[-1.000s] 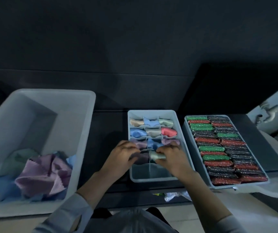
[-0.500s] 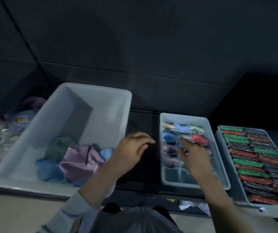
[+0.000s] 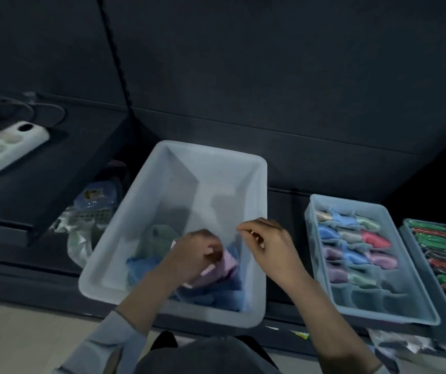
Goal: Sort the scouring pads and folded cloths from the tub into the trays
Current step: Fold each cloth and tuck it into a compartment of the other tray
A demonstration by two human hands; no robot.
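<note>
Head view: one pale tub (image 3: 146, 211) sits centre on the dark counter (image 3: 283, 211), with two trays to its right. Left hand (image 3: 197, 256) is down inside the tub, fingers curled round a lilac cloth (image 3: 227, 268), gripping it. Right hand (image 3: 270, 244) hangs over the tub's right rim, fingers loosely curled, holding nothing. Loose cloths in the tub: the lilac one, a green one (image 3: 159, 233) at the back, blue ones (image 3: 146, 265) left and front; at least four pieces, exact count unclear since they overlap. Divided tray (image 3: 416, 317) is just right of the tub: three columns of cells, folded cloths (image 3: 351, 247) fill the far rows, about fourteen visible in blue, pink, lilac, green and tan; the nearest row of three cells is bare. Pad tray (image 3: 405, 230) is at the right edge, touching or just beside the divided tray, packed with scouring pads (image 3: 437, 247) standing on edge in green, red and dark; partly cut off by the frame, so no full count. One white power strip (image 3: 3, 149) is far left on the counter with a dark cable. A plastic bag (image 3: 81, 238) with packets sits left of the tub. One grey sleeve (image 3: 103, 344) shows on the left arm.
</note>
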